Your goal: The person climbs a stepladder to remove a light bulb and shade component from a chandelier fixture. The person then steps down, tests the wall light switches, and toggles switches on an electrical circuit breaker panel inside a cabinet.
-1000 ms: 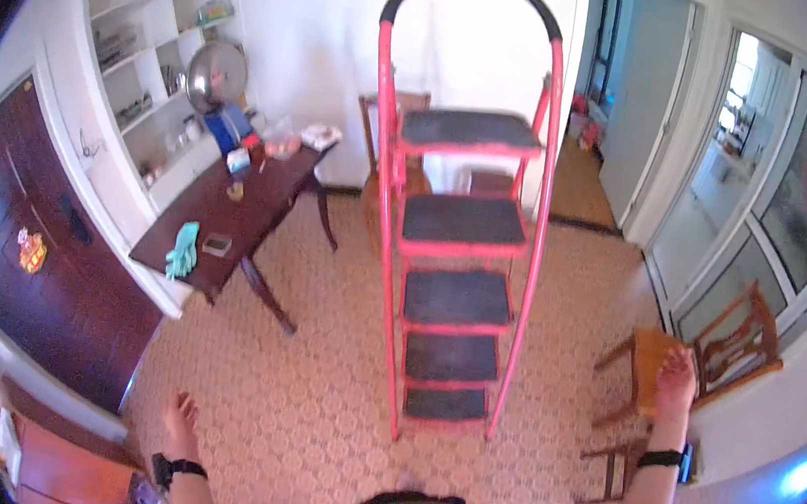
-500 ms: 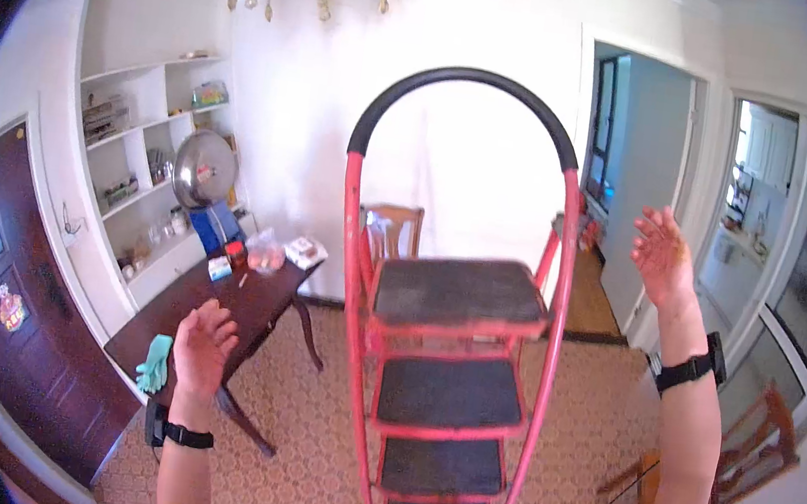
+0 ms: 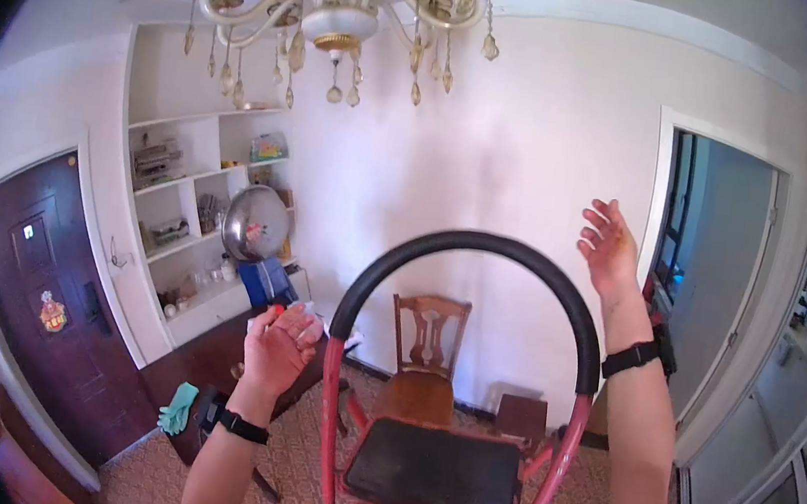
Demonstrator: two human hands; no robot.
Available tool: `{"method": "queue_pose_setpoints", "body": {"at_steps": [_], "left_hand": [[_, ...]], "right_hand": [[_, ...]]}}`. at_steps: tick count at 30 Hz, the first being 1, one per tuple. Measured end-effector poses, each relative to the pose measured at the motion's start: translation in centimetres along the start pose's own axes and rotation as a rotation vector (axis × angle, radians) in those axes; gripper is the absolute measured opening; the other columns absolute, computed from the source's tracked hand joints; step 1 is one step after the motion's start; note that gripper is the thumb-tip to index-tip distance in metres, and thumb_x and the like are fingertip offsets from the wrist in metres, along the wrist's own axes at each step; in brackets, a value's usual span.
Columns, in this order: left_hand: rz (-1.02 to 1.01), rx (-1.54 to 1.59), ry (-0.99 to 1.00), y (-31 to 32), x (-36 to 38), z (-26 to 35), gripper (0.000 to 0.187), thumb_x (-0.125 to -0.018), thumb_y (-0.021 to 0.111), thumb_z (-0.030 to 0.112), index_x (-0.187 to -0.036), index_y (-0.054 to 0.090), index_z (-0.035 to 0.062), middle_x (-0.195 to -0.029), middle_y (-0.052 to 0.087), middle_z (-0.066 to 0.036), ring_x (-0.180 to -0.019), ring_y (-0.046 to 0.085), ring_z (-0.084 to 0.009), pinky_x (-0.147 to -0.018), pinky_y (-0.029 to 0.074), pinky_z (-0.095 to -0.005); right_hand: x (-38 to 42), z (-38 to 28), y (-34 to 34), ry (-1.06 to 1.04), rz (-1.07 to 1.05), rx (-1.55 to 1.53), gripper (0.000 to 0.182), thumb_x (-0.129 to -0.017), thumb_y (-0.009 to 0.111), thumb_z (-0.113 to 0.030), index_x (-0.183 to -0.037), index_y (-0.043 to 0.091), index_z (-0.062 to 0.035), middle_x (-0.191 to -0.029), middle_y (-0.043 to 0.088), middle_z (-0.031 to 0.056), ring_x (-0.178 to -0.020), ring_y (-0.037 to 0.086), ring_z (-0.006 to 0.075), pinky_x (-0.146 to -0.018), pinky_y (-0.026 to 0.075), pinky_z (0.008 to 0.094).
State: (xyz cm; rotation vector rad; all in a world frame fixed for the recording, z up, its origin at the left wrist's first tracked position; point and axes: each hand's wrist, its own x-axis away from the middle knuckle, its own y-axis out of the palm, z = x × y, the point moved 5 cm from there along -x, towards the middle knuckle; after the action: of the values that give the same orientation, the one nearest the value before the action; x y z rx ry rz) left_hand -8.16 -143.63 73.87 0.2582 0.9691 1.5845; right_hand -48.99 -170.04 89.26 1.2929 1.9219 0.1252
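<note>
Both hands are raised in the air, one on each side of a red stepladder (image 3: 437, 471) with a black curved top rail. My left hand (image 3: 279, 346) hangs left of the rail, palm up, its fingers loosely curled and apart, with nothing in it. To the right of the rail and higher up, my right hand (image 3: 610, 249) has its fingers spread and bent, also holding nothing. Neither hand touches the ladder. Each wrist wears a black strap. Above, a chandelier (image 3: 341, 23) with hanging crystal drops fills the upper left.
A dark table (image 3: 199, 358) with green gloves (image 3: 177, 408) on it stands at the left, by wall shelves (image 3: 170, 185) holding a large metal lid (image 3: 256, 224). Beyond the ladder are a wooden chair (image 3: 418, 395) and a small stool (image 3: 521, 417). An open doorway (image 3: 715, 260) lies at the right.
The view has tilted up, so more of the chandelier shows and the ladder sits lower. My left hand has moved up and right in view; my right hand is slightly further left.
</note>
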Motion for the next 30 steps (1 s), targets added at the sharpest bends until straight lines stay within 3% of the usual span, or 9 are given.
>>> {"method": "queue_pose_setpoints", "body": {"at_steps": [6,8,10,14,16,18,20,23,30], "left_hand": [[-0.038,-0.003,-0.016,4.6,-6.7,0.6,0.046,-0.088,0.05,0.045,-0.113,0.059,0.0081,-0.099,0.066,-0.009,-0.078,0.059,-0.0221,-0.067,0.046,-0.0322],[-0.129,0.083,-0.064,5.5,-8.6,0.3,0.049,-0.087,0.05,0.046,-0.117,0.057,0.0078,-0.104,0.065,-0.01,-0.08,0.059,-0.0221,-0.067,0.046,-0.0318],[-0.19,0.122,-0.075,5.8,-10.7,0.2,0.052,-0.086,0.051,0.047,-0.12,0.055,0.0078,-0.108,0.064,-0.011,-0.081,0.059,-0.0227,-0.067,0.046,-0.0313],[-0.288,0.286,-0.149,6.5,-14.0,-1.1,0.055,-0.086,0.051,0.049,-0.122,0.054,0.0081,-0.11,0.061,-0.013,-0.081,0.059,-0.0244,-0.067,0.047,-0.0308],[-0.277,0.352,-0.206,6.6,-15.2,-2.1,0.052,-0.086,0.052,0.048,-0.121,0.056,0.0091,-0.113,0.058,-0.012,-0.082,0.055,-0.0195,-0.064,0.046,-0.0262],[-0.377,0.529,-0.256,6.5,-16.6,-2.4,0.06,-0.086,0.052,0.053,-0.126,0.052,0.0089,-0.114,0.055,-0.016,-0.08,0.054,-0.0203,-0.069,0.048,-0.0285],[-0.29,0.454,-0.331,6.6,-16.8,-2.6,0.064,-0.086,0.052,0.056,-0.131,0.048,0.0112,-0.118,0.054,-0.019,-0.081,0.056,-0.022,-0.07,0.049,-0.0306],[-0.432,0.546,-0.515,5.7,-17.7,-2.5,0.068,-0.085,0.052,0.057,-0.138,0.041,0.0149,-0.124,0.051,-0.021,-0.087,0.056,-0.0238,-0.072,0.05,-0.0337],[-0.389,0.724,-0.7,5.0,-17.6,-1.5,0.074,-0.085,0.056,0.054,-0.144,0.032,0.0177,-0.14,0.039,-0.022,-0.094,0.056,-0.0276,-0.073,0.05,-0.038]], "right_hand": [[-6.1,3.6,2.8,0.117,-0.067,-0.063,0.05,-0.089,0.058,-0.051,-0.113,0.055,-0.0085,-0.098,0.058,0.0033,-0.077,0.051,0.0158,-0.068,0.045,0.0307],[-6.6,5.7,1.6,0.136,0.015,-0.081,0.048,-0.089,0.057,-0.051,-0.113,0.055,-0.0088,-0.098,0.058,0.0032,-0.077,0.051,0.0163,-0.067,0.045,0.0312],[-7.2,8.8,0.0,0.288,0.043,-0.195,0.041,-0.089,0.058,-0.047,-0.105,0.057,-0.0096,-0.096,0.058,0.0038,-0.071,0.051,0.0166,-0.059,0.044,0.0303],[-6.6,8.1,-0.8,0.232,0.085,-0.121,0.04,-0.089,0.06,-0.046,-0.103,0.057,-0.0087,-0.096,0.058,0.0054,-0.069,0.05,0.0166,-0.056,0.042,0.0289],[-5.6,8.9,-1.7,0.242,0.112,-0.14,0.041,-0.088,0.06,-0.046,-0.103,0.056,-0.0082,-0.097,0.059,0.006,-0.069,0.05,0.0166,-0.055,0.042,0.0285],[-5.7,9.0,-1.3,0.39,0.112,-0.021,0.044,-0.087,0.062,-0.047,-0.106,0.055,-0.0076,-0.099,0.059,0.0072,-0.067,0.051,0.0164,-0.054,0.041,0.0275],[-5.4,8.9,-0.9,0.446,0.095,-0.001,0.049,-0.085,0.063,-0.048,-0.108,0.054,-0.0055,-0.103,0.059,0.0097,-0.065,0.05,0.0165,-0.053,0.041,0.0274],[-6.1,9.2,-1.2,0.504,0.051,-0.03,0.051,-0.086,0.062,-0.048,-0.108,0.054,-0.0032,-0.104,0.059,0.0125,-0.064,0.049,0.0154,-0.051,0.041,0.025],[-4.9,8.9,1.8,0.6,-0.111,-0.292,0.039,-0.094,0.055,-0.035,-0.105,0.059,0.0019,-0.11,0.057,0.0176,-0.065,0.046,0.0086,-0.044,0.037,0.0158]]}}
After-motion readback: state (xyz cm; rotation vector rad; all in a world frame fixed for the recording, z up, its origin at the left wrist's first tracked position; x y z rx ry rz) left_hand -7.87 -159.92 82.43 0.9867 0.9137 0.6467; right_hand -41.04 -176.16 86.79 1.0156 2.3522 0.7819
